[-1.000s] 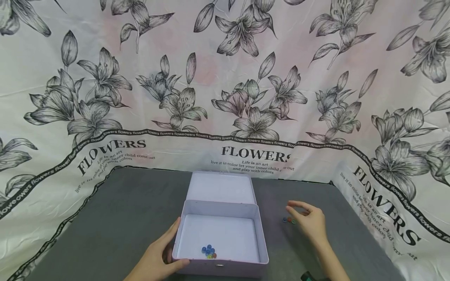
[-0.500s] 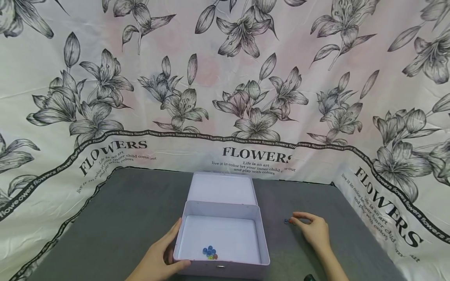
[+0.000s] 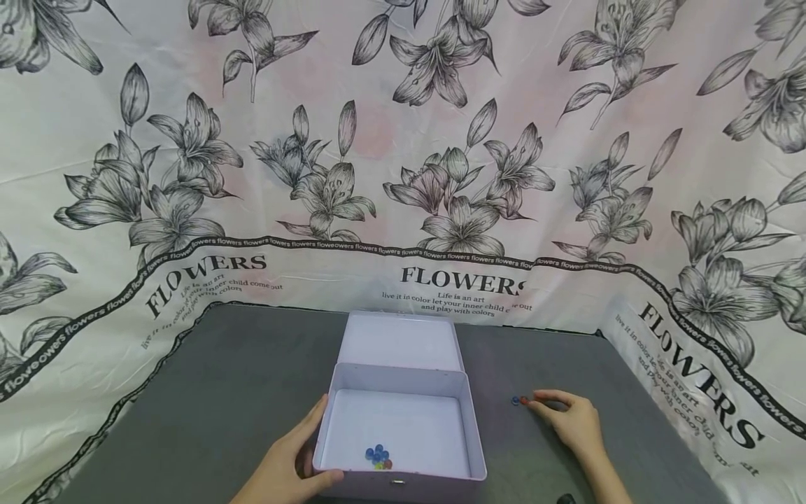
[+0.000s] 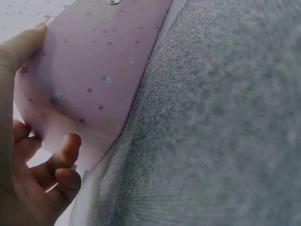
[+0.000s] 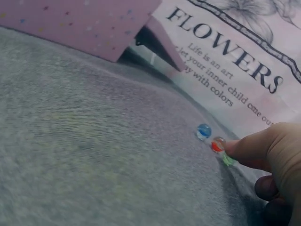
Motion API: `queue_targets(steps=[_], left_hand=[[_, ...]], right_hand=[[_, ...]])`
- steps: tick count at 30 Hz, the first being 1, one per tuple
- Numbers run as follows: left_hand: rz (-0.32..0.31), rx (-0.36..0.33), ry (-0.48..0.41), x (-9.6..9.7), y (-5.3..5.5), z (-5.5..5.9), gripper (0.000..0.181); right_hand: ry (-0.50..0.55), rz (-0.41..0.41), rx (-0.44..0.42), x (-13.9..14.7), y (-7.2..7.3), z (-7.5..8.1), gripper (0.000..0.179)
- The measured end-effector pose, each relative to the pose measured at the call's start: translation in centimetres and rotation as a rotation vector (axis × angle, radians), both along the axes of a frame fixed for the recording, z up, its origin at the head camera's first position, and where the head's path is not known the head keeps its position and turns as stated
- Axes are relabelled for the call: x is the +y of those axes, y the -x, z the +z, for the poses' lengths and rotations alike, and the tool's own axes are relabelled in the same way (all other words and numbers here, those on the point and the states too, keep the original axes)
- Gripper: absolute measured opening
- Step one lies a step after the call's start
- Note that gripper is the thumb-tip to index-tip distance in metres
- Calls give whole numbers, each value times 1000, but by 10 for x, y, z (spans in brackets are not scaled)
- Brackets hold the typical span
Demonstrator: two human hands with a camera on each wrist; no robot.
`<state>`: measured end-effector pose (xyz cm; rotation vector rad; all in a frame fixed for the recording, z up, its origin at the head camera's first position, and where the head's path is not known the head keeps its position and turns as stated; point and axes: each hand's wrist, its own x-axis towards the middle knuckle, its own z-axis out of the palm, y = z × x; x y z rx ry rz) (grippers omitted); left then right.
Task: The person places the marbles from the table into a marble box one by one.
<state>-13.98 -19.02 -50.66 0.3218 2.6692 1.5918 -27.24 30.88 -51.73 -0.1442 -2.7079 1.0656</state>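
Head view: box on the tabletop, lid laid back at the far side. Cavity faces up, clasp faces the person, long axis seems to run left-right. Marble cluster inside, close to the front wall: mostly blue, plus yellow and red. Left hand grips the near-left corner, thumb at the front rim, fingers along the left wall. Right hand is down right of the box, thumb and forefinger nearly together by the blue marble and red marble. Step in hand looks like picking up a loose marble while steadying the box.

Left wrist view: thumb lies on the star-printed front; two lower fingers curl clear of the box. Front edge slants across this view.

Right wrist view: green marble under the fingertip, partly hidden; red just beside it, seemingly touched; blue at the row's other end. Fingertip gap hidden, so can't tell whether green is pinched. Marbles are round, no long axis; only the row has a direction. Next move probably calls for a firm pinch on one marble without rolling its neighbours, then a lift.
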Motion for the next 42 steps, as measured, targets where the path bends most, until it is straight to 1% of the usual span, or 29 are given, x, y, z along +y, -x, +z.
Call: queue_targets(steps=[5, 9, 13, 19, 24, 28, 33, 38, 42], left_hand=[[-14, -7, -23, -1, 0, -1, 113], [-23, -11, -28, -1, 0, -1, 112], [-30, -13, -36, -1, 0, -1, 112], [-28, -12, -47, 0, 0, 0, 113], [-3, -11, -3, 0, -1, 1, 114], [-1, -14, 18, 0, -1, 1, 113], [-1, -11, 24, -1, 0, 1, 113], [-3, -8, 19, 0, -1, 3, 111], [-5, -2, 22, 1, -1, 5, 111]], right_hand=[[-11, 36, -10, 2, 0, -2, 29], [-32, 61, 11, 1, -1, -3, 26], [-45, 62, 32, 1, -1, -4, 25], [11, 51, 25, 1, -1, -4, 27], [69, 36, 10, 1, 0, -1, 33], [112, 17, -3, -1, -2, 6, 37], [162, 8, 21, -7, -5, 22, 36], [213, 42, 60, -16, -12, 43, 42], [225, 71, 125, -25, -17, 60, 41]])
